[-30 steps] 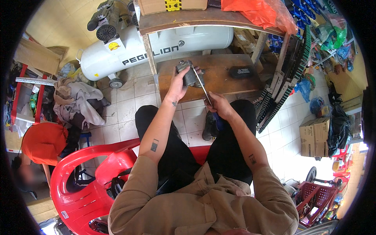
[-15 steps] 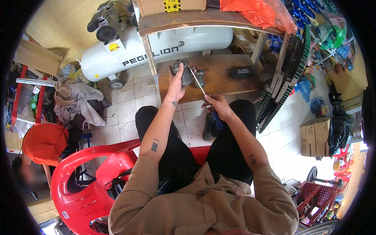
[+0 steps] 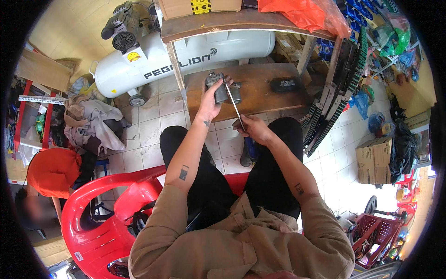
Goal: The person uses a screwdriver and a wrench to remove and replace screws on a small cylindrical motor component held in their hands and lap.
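My left hand (image 3: pixel 210 107) is curled round a grey metal housing (image 3: pixel 221 96), thumb pressed along its upper face, holding it up over the near left part of a low wooden surface (image 3: pixel 260 74). My right hand (image 3: pixel 255 129) pinches the long thin shaft of a screwdriver (image 3: pixel 235 106) between thumb and fingers, its blue handle hanging below my palm; the shaft slants up to the housing's right side, though I can't tell whether the tip touches it. Just right of the housing sits another dark grey piece (image 3: pixel 236 92), partly behind the shaft, and a flat black case (image 3: pixel 285 84) lies farther right on the same surface. Beyond stands a grey air compressor (image 3: pixel 116 74), and above the surface a wooden shelf (image 3: pixel 223 23) carries a cardboard box (image 3: pixel 176 8) and an orange-red plastic bag (image 3: pixel 302 16). Black cable chains (image 3: pixel 357 69) lean at the right, and a red plastic chair (image 3: pixel 88 200) shows at my left, over the tiled floor (image 3: pixel 153 121)
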A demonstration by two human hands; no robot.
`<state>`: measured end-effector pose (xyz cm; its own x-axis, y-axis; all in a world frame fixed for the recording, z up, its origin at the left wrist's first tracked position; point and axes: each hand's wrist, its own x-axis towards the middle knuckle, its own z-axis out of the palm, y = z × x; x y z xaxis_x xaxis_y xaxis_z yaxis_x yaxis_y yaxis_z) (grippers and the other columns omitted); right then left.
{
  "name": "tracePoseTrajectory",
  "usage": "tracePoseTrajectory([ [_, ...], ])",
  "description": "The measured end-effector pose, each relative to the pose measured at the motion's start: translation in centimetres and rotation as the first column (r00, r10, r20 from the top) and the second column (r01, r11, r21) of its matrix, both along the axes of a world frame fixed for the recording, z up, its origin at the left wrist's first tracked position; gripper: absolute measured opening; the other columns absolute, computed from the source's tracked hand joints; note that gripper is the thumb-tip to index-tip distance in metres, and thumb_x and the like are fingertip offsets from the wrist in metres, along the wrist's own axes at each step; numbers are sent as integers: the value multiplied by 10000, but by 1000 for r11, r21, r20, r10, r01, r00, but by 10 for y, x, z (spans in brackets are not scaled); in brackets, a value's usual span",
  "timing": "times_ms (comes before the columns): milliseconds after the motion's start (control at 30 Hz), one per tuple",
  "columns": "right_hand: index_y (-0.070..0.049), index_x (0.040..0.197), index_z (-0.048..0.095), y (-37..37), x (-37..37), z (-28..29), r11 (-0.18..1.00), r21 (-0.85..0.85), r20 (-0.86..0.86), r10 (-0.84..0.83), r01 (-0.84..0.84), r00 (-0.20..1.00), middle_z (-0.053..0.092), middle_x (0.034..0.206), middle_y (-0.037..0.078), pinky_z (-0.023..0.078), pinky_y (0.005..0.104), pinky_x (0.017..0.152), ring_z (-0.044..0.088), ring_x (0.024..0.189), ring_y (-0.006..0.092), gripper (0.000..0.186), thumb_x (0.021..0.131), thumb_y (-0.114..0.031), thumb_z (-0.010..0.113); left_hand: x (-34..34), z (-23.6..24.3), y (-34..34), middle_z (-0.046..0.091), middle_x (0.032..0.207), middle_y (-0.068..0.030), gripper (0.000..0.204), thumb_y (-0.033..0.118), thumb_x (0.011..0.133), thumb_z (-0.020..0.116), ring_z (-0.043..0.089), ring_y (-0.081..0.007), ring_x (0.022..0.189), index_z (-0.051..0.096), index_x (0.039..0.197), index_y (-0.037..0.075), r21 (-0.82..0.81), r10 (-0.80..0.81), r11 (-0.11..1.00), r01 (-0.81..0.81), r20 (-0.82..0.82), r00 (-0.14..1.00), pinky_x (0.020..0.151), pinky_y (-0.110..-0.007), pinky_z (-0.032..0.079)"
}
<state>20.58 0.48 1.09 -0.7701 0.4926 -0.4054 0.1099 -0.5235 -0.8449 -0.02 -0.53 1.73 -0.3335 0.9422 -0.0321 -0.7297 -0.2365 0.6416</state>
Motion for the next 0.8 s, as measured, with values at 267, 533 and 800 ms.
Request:
tracePoseTrajectory([
  [267,7,973,619,-1,0,5,982,179,59,-72,60,996,645,867,88,466,283,616,635,778,169,353,966,-344,588,-5,-6,-1,655,1150,-147,310,157,896,619,606,-244,1131,566,1163,9,-26,27,999,-26,29,999,945,-342,452],
  [533,-42,870,596,-4,-1,2,962,222,11,-166,159,986,633,818,64,445,271,482,653,664,170,250,860,-245,742,1,0,-3,670,1078,-128,239,138,880,633,635,-226,1059,590,1095,41,-37,53,998,-52,17,998,885,-328,473],
  [800,-43,787,574,-2,-2,-1,927,322,51,-220,192,974,605,734,48,449,263,445,638,610,142,260,805,-180,794,2,-7,-1,663,926,-65,200,158,860,690,639,-173,841,608,1025,81,-94,82,992,-82,-11,997,728,-302,489],
])
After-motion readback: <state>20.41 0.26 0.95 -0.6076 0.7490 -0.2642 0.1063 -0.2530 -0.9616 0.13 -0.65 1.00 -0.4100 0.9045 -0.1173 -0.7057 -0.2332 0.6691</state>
